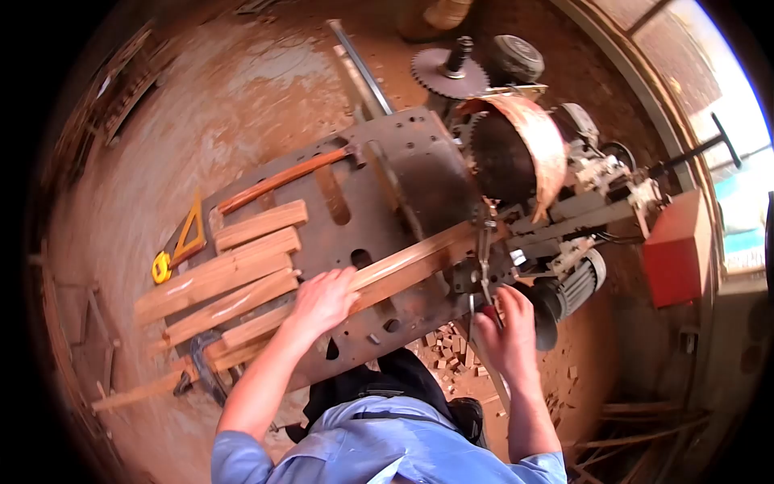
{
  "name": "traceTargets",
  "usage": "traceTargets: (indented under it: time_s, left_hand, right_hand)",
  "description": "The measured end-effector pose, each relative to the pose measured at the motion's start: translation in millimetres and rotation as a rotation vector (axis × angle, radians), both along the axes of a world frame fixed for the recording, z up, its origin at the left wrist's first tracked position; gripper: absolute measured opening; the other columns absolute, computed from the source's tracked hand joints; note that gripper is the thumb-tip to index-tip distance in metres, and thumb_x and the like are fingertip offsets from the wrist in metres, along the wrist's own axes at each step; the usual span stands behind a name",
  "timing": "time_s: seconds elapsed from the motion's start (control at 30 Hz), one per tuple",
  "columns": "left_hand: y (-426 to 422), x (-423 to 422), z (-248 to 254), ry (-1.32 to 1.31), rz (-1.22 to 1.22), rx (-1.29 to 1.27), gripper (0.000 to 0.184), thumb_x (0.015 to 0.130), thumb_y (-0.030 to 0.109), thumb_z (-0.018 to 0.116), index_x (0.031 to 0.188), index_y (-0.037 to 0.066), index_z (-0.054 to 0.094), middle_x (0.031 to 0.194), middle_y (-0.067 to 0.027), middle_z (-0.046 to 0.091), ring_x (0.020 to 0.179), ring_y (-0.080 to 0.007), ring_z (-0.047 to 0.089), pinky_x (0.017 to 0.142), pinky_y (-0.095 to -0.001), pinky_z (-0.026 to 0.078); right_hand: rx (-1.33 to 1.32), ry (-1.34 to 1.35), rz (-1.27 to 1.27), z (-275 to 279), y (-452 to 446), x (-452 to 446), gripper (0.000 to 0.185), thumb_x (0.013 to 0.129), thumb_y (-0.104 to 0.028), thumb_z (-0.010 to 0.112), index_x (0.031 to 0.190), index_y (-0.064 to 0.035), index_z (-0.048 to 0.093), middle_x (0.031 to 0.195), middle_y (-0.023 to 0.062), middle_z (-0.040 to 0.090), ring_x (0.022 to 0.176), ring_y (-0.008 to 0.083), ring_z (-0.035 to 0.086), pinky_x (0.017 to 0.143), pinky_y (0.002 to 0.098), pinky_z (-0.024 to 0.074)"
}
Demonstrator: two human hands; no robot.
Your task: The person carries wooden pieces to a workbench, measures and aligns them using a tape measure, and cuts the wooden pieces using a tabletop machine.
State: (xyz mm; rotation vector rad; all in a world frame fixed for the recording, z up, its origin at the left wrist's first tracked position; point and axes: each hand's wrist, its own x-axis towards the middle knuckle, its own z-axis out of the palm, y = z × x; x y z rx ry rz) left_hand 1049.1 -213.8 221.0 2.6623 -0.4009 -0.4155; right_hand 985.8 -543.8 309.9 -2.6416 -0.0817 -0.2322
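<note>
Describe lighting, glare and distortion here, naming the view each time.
Head view: glare whitens the opening at right; head view: pale shine along the wooden beam under the left hand; head view: the guarded circular saw blade sits dark; head view: black corners and bowed edges suggest wide-angle distortion.

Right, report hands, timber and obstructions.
Left hand on long timber. Right hand gripping handle. Timber laid across metal table. Loose wood pieces and hammer sharing the table.

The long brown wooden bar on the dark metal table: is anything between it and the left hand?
Nothing visible: the bare left hand rests directly on the long brown wooden bar. Other light-brown wooden pieces lie to the hand's left.
</note>
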Motion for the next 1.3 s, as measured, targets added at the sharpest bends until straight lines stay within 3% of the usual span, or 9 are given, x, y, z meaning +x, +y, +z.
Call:
traceTargets:
  time_s: [0.1,0.23,0.47,0.7,0.83,0.9,1.03,1.17,1.3]
  left_hand:
    - [-26.4,10.5,-23.5,-0.009,0.014,0.005,0.045,0.094,0.028,0.067,0.132,0.005,0.058,0.119,-0.0171,0.069,0.108,-0.0379,0.067,0.09,-0.0513,0.055]
    - [-56.5,22.3,-27.9,0.057,0.097,-0.07,0.044,0.097,0.034,0.065,0.129,0.005,0.057,0.116,-0.0228,0.064,0.111,-0.0413,0.063,0.091,-0.0529,0.053]
    - [-73.7,31.6,-29.3,0.019,0.107,-0.176,0.036,0.099,0.033,0.062,0.115,0.001,0.063,0.113,-0.0271,0.064,0.108,-0.0393,0.065,0.092,-0.0533,0.052]
    - [-74.9,33.2,-39.8,0.008,0.144,-0.19,0.039,0.101,0.036,0.058,0.111,-0.001,0.063,0.113,-0.026,0.065,0.106,-0.0385,0.065,0.093,-0.052,0.052]
    - [-71.4,37.5,-36.0,0.084,0.071,-0.104,0.029,0.1,0.027,0.052,0.101,0.001,0.067,0.104,-0.0221,0.069,0.1,-0.0387,0.068,0.085,-0.0504,0.058]
    - [-73.3,39.4,-36.8,0.093,0.158,-0.124,0.022,0.096,0.02,0.054,0.096,0.004,0.068,0.102,-0.0194,0.07,0.093,-0.0415,0.069,0.079,-0.0529,0.058]
    - [-75.5,32.6,-35.1,-0.244,0.161,-0.119,0.023,0.097,0.025,0.06,0.098,0.006,0.074,0.096,-0.0154,0.066,0.1,-0.0356,0.062,0.096,-0.0476,0.05]
    - [-78.1,41.5,-28.3,-0.054,0.154,-0.058,0.028,0.096,0.03,0.063,0.095,0.004,0.075,0.106,-0.0213,0.068,0.11,-0.0388,0.063,0.096,-0.0488,0.051]
    - [-83.9,46.1,-14.7,-0.043,0.068,-0.002,0.037,0.096,0.032,0.064,0.118,0.003,0.069,0.108,-0.0228,0.069,0.111,-0.0384,0.064,0.095,-0.049,0.052]
  right_hand:
    - [0.536,0.325,-0.166,-46.2,-33.5,-15.5,0.056,0.096,-0.018,0.071,0.142,0.0038,0.05,0.126,0.0219,0.066,0.101,0.0287,0.071,0.088,0.036,0.0569]
    - [0.61,0.537,-0.228,-37.2,-23.6,-9.4,0.046,0.101,-0.009,0.063,0.144,0.0007,0.053,0.108,0.0063,0.069,0.091,0.0113,0.062,0.078,0.0261,0.0532]
    - [0.363,0.544,-0.138,-40.3,-40.9,-6.2,0.053,0.097,-0.011,0.065,0.143,0.0106,0.049,0.119,0.0203,0.068,0.107,0.0242,0.067,0.094,0.0327,0.0514]
    - [0.192,0.474,-0.081,-33.0,-33.1,-7.3,0.057,0.095,-0.012,0.067,0.145,0.0091,0.048,0.127,0.0206,0.065,0.116,0.0259,0.064,0.1,0.0338,0.0498]
    - [0.445,0.518,-0.137,-57.0,-42.6,-11.6,0.054,0.095,-0.006,0.069,0.144,0.0079,0.049,0.133,0.0173,0.063,0.117,0.0228,0.062,0.103,0.0329,0.0488]
    - [0.312,0.394,-0.101,-50.5,-35.1,-14.8,0.053,0.09,-0.008,0.074,0.139,0.0011,0.056,0.119,0.0178,0.066,0.108,0.0265,0.065,0.095,0.036,0.0521]
    - [0.243,0.354,-0.035,-25.0,-20.1,-12.5,0.049,0.091,-0.018,0.075,0.132,-0.0001,0.056,0.107,0.0224,0.064,0.097,0.0388,0.063,0.087,0.044,0.0521]
    - [0.296,0.515,-0.09,-13.2,-22.8,-9.3,0.057,0.092,-0.026,0.072,0.138,0.002,0.053,0.114,0.0219,0.067,0.106,0.0334,0.067,0.092,0.0408,0.0534]
    - [0.452,0.515,-0.073,-17.9,-34.7,-16.8,0.058,0.096,-0.025,0.07,0.143,0.0033,0.049,0.122,0.0204,0.068,0.11,0.0278,0.067,0.094,0.0379,0.0542]
